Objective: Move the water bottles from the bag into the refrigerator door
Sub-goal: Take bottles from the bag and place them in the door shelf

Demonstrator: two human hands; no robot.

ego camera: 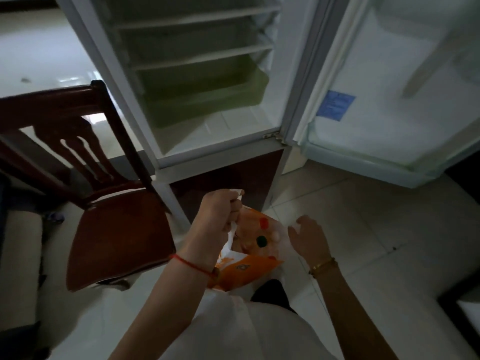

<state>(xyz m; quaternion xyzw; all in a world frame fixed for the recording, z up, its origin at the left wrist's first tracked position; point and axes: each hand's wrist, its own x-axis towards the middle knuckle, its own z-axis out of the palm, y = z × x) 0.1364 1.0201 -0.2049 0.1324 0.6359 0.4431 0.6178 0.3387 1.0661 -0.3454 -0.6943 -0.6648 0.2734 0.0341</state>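
An orange and white plastic bag point(249, 266) hangs low in front of me, over the tiled floor. My left hand point(220, 211) is closed around the bag's white handle and holds it up. My right hand point(309, 236) is at the bag's right edge with its fingers spread, touching the thin plastic there. Coloured caps or spots show inside the bag, but no bottle is clearly visible. The refrigerator point(202, 81) stands open ahead, and its door point(389, 105) is swung out to the right with a bottom door shelf point(363, 162).
A dark wooden chair point(114, 224) stands at the left, close to the fridge's front corner. Inside the fridge are white shelves and a green drawer point(207, 92). Pale floor tiles point(376, 242) lie under the door on the right.
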